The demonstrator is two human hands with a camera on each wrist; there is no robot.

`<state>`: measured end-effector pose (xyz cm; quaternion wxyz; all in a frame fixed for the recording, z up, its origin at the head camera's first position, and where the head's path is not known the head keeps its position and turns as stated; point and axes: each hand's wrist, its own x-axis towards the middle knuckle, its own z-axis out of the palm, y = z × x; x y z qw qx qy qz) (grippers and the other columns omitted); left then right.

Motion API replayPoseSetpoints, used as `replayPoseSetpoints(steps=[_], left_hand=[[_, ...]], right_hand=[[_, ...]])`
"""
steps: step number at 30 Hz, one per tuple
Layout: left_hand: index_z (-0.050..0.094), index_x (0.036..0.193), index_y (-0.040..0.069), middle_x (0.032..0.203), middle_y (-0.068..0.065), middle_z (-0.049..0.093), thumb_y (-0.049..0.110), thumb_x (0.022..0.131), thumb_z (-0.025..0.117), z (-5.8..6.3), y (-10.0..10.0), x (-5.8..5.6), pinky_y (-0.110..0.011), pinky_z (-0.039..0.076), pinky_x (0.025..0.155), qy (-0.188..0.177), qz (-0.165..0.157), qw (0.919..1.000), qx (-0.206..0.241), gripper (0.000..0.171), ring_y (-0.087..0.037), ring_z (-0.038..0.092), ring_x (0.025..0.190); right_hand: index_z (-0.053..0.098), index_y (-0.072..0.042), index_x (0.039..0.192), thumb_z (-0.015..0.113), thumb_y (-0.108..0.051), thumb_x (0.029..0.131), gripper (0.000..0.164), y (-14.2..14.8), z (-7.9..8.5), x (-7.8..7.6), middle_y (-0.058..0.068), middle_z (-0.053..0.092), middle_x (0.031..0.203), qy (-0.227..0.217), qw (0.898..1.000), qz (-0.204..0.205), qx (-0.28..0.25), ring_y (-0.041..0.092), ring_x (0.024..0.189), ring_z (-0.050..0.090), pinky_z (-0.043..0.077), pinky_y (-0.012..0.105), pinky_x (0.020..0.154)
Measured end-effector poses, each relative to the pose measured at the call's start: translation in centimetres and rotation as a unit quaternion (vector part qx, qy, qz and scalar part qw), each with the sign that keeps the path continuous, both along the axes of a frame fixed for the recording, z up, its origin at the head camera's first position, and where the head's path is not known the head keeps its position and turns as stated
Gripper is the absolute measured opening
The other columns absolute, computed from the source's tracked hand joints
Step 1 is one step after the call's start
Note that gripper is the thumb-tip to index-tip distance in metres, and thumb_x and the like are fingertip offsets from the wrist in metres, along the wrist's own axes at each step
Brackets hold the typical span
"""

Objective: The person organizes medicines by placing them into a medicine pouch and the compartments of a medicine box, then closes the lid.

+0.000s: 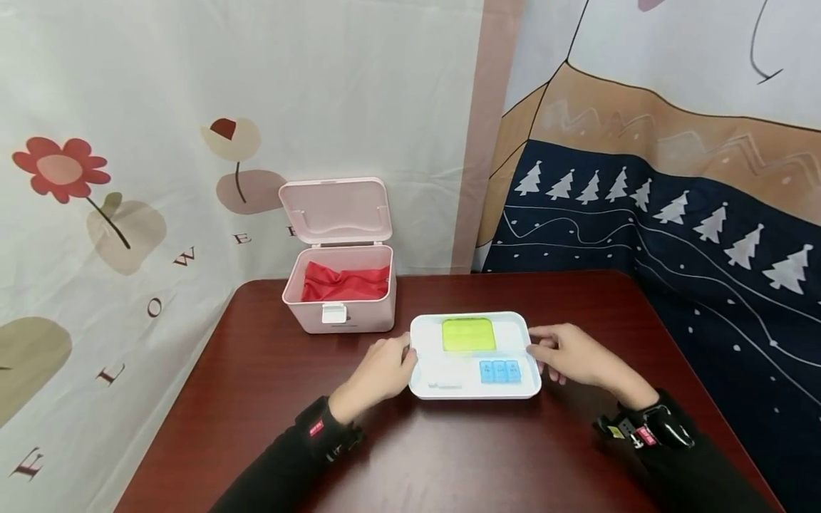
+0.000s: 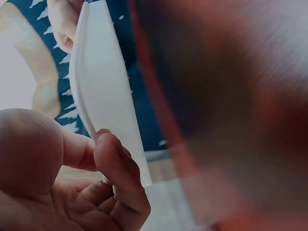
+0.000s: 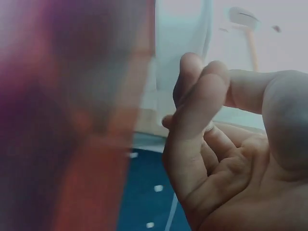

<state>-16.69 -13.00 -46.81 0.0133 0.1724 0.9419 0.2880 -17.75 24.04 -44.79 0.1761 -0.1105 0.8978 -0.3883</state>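
A white rounded rectangular tray (image 1: 449,370) is held between my two hands in the middle of the head view. On it show a yellow-green rectangle (image 1: 469,334), a blue three-part piece (image 1: 499,371) and a small pale strip (image 1: 445,385). My left hand (image 1: 378,370) pinches the tray's left edge with thumb and curled fingers. At the opposite edge, my right hand (image 1: 574,356) grips with thumb and fingertips. The left wrist view shows the tray's smooth white side (image 2: 108,82) rising past the left fingertips (image 2: 108,144).
Behind and left of the tray stands a pink box (image 1: 340,317) with its lid (image 1: 336,210) raised and a red cloth (image 1: 345,283) inside. All of it is over a dark red-brown table (image 1: 256,399). Printed cloth hangings (image 1: 398,92) border the table's back and right side.
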Motion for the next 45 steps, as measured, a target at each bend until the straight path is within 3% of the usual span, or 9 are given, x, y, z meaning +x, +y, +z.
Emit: replayPoseSetpoints(steps=[7, 10, 14, 21, 26, 28, 31, 40, 45], left_hand=[[0.074, 0.124, 0.003, 0.079, -0.01, 0.069, 0.018, 0.109, 0.056, 3.9, -2.2, -0.9, -0.043, 0.056, 0.079, 0.05, 0.036, 0.9981, -0.008, 0.028, -0.026, 0.066, 0.079], [0.073, 0.138, 0.004, 0.104, -0.018, 0.081, 0.02, 0.109, 0.056, 5.1, -3.5, -1.2, -0.05, 0.059, 0.09, 0.064, 0.055, 0.9964, -0.009, 0.038, -0.031, 0.075, 0.094], [0.068, 0.149, 0.006, 0.127, -0.018, 0.08, 0.021, 0.11, 0.055, 6.4, -5.5, -1.8, -0.051, 0.06, 0.092, 0.079, 0.069, 0.9944, 0.011, 0.044, -0.032, 0.075, 0.099], [0.064, 0.153, 0.006, 0.148, -0.021, 0.07, 0.024, 0.113, 0.052, 8.0, -10.5, -3.5, -0.052, 0.058, 0.092, 0.086, 0.124, 0.9878, 0.038, 0.046, -0.036, 0.073, 0.103], [0.063, 0.155, 0.006, 0.155, -0.023, 0.064, 0.031, 0.116, 0.048, 8.2, -13.7, -4.9, -0.052, 0.053, 0.094, 0.068, 0.159, 0.9839, 0.048, 0.049, -0.039, 0.069, 0.111], [0.064, 0.154, 0.007, 0.155, -0.023, 0.064, 0.033, 0.116, 0.047, 8.1, -14.8, -5.5, -0.058, 0.053, 0.108, 0.064, 0.17, 0.9818, 0.055, 0.049, -0.042, 0.067, 0.132], [0.066, 0.153, 0.008, 0.153, -0.023, 0.067, 0.037, 0.116, 0.047, 7.7, -16.1, -6.4, -0.064, 0.05, 0.116, 0.066, 0.185, 0.978, 0.07, 0.05, -0.046, 0.063, 0.143], [0.07, 0.149, 0.01, 0.148, -0.024, 0.07, 0.05, 0.113, 0.053, 7.2, -19.2, -8.7, -0.061, 0.055, 0.108, 0.039, 0.246, 0.9585, 0.139, 0.057, -0.044, 0.069, 0.132], [0.072, 0.147, 0.01, 0.15, -0.022, 0.07, 0.051, 0.11, 0.057, 6.8, -20.0, -9.5, -0.06, 0.053, 0.114, 0.027, 0.272, 0.9489, 0.157, 0.057, -0.042, 0.066, 0.139]], right_hand=[[0.053, 0.006, 0.157, 0.07, -0.025, 0.109, 0.06, -2.0, 2.7, -1.0, 0.011, 0.069, 0.08, 0.006, 0.998, -0.023, -0.063, 0.018, 0.061, 0.062, 0.056, 0.034, 0.055], [0.057, 0.001, 0.156, 0.073, -0.028, 0.108, 0.059, -3.4, 3.4, -1.3, 0.012, 0.07, 0.08, 0.015, 0.995, -0.045, -0.092, 0.019, 0.062, 0.061, 0.055, 0.032, 0.054], [0.061, -0.004, 0.154, 0.075, -0.03, 0.107, 0.056, -5.4, 4.4, -2.3, 0.014, 0.07, 0.078, 0.039, 0.989, -0.061, -0.126, 0.02, 0.061, 0.06, 0.054, 0.03, 0.053], [0.058, -0.009, 0.159, 0.073, -0.03, 0.108, 0.057, -10.7, 6.1, -4.6, 0.013, 0.073, 0.085, 0.044, 0.984, -0.035, -0.166, 0.022, 0.066, 0.061, 0.054, 0.029, 0.057], [0.052, -0.009, 0.164, 0.075, -0.03, 0.106, 0.065, -14.1, 6.7, -6.3, 0.007, 0.075, 0.088, 0.028, 0.983, -0.014, -0.179, 0.021, 0.067, 0.061, 0.055, 0.028, 0.06], [0.049, -0.008, 0.165, 0.075, -0.03, 0.106, 0.068, -15.2, 6.8, -6.9, 0.006, 0.075, 0.089, 0.021, 0.983, -0.008, -0.184, 0.019, 0.067, 0.061, 0.055, 0.028, 0.06], [0.047, -0.007, 0.167, 0.073, -0.029, 0.107, 0.069, -16.8, 6.8, -8.1, 0.005, 0.075, 0.089, 0.013, 0.981, -0.008, -0.192, 0.018, 0.066, 0.06, 0.053, 0.026, 0.059], [0.051, -0.01, 0.165, 0.071, -0.029, 0.108, 0.064, -20.5, 6.6, -11.3, 0.005, 0.076, 0.093, -0.001, 0.975, -0.016, -0.22, 0.014, 0.065, 0.058, 0.05, 0.024, 0.059], [0.05, -0.01, 0.166, 0.071, -0.028, 0.108, 0.063, -21.9, 6.0, -12.5, 0.017, 0.078, 0.105, -0.014, 0.972, -0.019, -0.232, 0.012, 0.065, 0.058, 0.05, 0.023, 0.059]])
